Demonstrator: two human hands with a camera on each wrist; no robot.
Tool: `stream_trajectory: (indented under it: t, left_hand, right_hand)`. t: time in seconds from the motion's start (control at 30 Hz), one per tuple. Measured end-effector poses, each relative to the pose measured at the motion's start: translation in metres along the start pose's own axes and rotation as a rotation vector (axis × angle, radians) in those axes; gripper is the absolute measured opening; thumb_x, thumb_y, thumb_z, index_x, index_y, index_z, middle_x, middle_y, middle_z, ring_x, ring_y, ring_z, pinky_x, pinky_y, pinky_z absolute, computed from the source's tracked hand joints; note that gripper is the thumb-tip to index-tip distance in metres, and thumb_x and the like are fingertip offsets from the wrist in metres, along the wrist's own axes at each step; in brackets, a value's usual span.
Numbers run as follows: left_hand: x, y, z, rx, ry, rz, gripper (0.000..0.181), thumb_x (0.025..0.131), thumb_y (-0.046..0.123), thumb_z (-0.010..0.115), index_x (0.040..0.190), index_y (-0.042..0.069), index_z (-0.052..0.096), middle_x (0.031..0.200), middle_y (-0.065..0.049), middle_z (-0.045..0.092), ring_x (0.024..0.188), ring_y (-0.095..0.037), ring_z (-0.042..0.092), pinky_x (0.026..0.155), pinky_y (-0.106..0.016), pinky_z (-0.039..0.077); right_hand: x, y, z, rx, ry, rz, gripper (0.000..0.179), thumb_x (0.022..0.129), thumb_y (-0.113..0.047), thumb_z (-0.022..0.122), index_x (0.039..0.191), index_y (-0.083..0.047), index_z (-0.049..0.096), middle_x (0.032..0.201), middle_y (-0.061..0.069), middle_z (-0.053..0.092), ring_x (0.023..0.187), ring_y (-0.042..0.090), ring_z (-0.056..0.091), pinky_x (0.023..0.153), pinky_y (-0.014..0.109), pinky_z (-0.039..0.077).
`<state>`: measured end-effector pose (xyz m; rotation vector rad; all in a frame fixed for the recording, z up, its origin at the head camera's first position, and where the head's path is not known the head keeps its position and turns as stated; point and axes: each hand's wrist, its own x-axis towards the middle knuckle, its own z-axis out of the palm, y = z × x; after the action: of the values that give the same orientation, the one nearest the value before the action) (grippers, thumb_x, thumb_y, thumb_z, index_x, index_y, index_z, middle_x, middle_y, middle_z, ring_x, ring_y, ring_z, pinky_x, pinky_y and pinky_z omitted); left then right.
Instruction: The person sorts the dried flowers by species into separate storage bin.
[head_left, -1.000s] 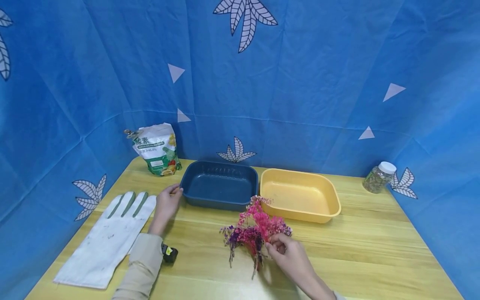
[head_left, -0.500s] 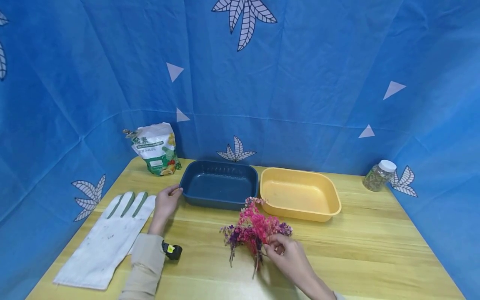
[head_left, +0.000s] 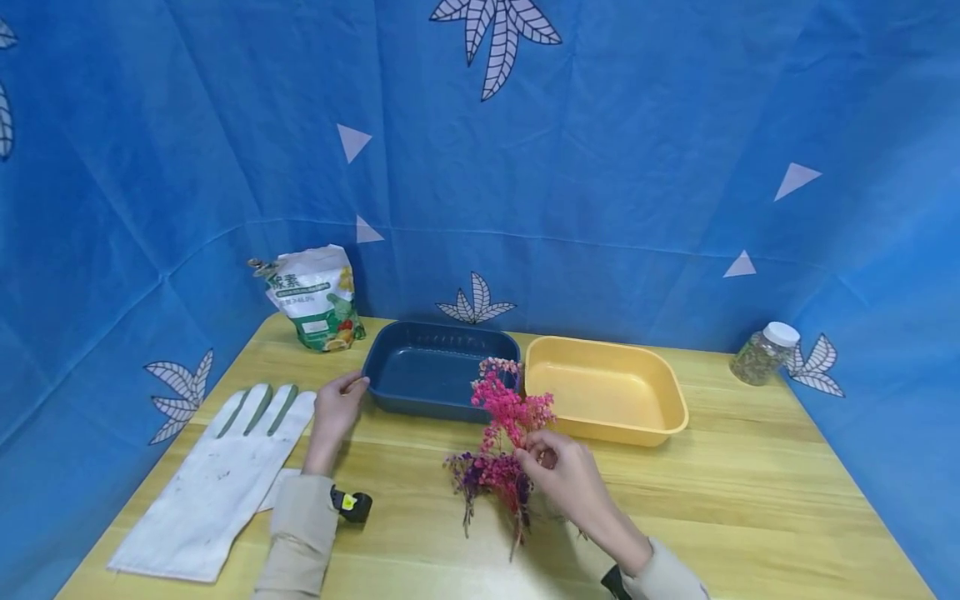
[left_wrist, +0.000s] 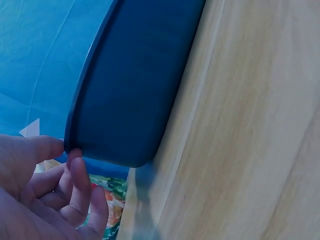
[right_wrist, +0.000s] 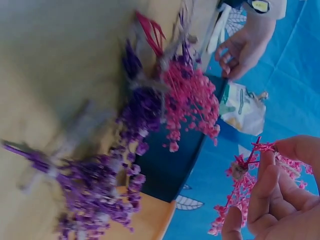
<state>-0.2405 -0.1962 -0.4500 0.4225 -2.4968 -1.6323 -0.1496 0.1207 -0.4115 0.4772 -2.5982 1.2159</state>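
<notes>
At the left end of the dark blue basin [head_left: 427, 371], my left hand [head_left: 335, 412] pinches the rim between thumb and forefinger; the left wrist view shows this grip on the basin's corner [left_wrist: 125, 100]. My right hand [head_left: 567, 477] pinches a small bunch of pink dried flowers [head_left: 506, 404] by its stems, raised off the table. Under it lie more bunches, a purple and pink cluster [head_left: 487, 475] partly hidden by the right hand. In the right wrist view a purple bunch [right_wrist: 95, 192] and a pink bunch [right_wrist: 190, 100] lie apart from the held one.
A yellow basin [head_left: 600, 387] stands right of the blue one. At the back left is a white and green bag [head_left: 315, 300], at the back right a white-capped jar [head_left: 763, 357]. White gloves [head_left: 210, 492] lie beside the left arm. Blue cloth [head_left: 637, 167] surrounds the table.
My right hand has risen and moved slightly forward, lifting the pink bunch away from the other flowers toward the blue basin. The left hand keeps its hold on the basin rim.
</notes>
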Motion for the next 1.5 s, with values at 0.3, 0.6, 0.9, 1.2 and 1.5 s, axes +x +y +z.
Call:
stream_trajectory:
  t: [0.3,0.6,0.9,1.2,1.5]
  left_hand:
    - [0.001,0.001,0.002,-0.013,-0.008,-0.002,0.043,0.098,0.026,0.050,0.131,-0.003,0.054,0.113,-0.021,0.062,0.099,-0.029,0.062,0.076,-0.030,0.048]
    - [-0.001,-0.003,0.000,-0.004,0.004,0.002,0.043,0.098,0.026,0.051,0.128,-0.004,0.056,0.115,-0.023,0.062,0.103,-0.031,0.061,0.083,-0.037,0.049]
    - [-0.002,-0.002,0.000,-0.023,0.010,0.018,0.044,0.097,0.025,0.051,0.128,-0.006,0.055,0.118,-0.025,0.061,0.107,-0.032,0.059,0.088,-0.041,0.047]
    - [-0.003,-0.002,0.001,-0.050,0.004,0.009,0.043,0.098,0.024,0.051,0.127,-0.008,0.055,0.115,-0.024,0.062,0.103,-0.032,0.061,0.082,-0.034,0.050]
    - [-0.002,-0.002,-0.001,-0.069,0.000,0.007,0.043,0.098,0.023,0.052,0.127,-0.008,0.055,0.115,-0.025,0.062,0.101,-0.033,0.062,0.080,-0.032,0.052]
  right_hand:
    - [0.041,0.001,0.012,-0.023,-0.004,-0.004,0.004,0.083,-0.006,0.070,0.087,-0.005,0.070,0.070,-0.003,0.064,0.060,0.006,0.054,0.058,0.020,0.047]
    - [0.079,-0.002,0.027,-0.028,-0.079,0.016,0.008,0.087,-0.012,0.068,0.093,-0.006,0.070,0.073,-0.001,0.064,0.062,0.008,0.054,0.058,0.024,0.047]
    - [0.109,-0.001,0.044,-0.106,-0.177,-0.025,0.012,0.089,-0.014,0.066,0.097,-0.005,0.071,0.081,0.003,0.069,0.064,0.008,0.057,0.059,0.025,0.048]
    - [0.125,0.009,0.062,-0.147,-0.236,0.006,0.013,0.090,-0.015,0.065,0.095,-0.005,0.072,0.090,0.008,0.072,0.069,0.012,0.063,0.059,0.024,0.049]
    - [0.123,0.012,0.068,-0.157,-0.270,0.055,0.014,0.091,-0.018,0.065,0.095,-0.009,0.074,0.090,0.005,0.071,0.074,0.012,0.064,0.064,0.028,0.051]
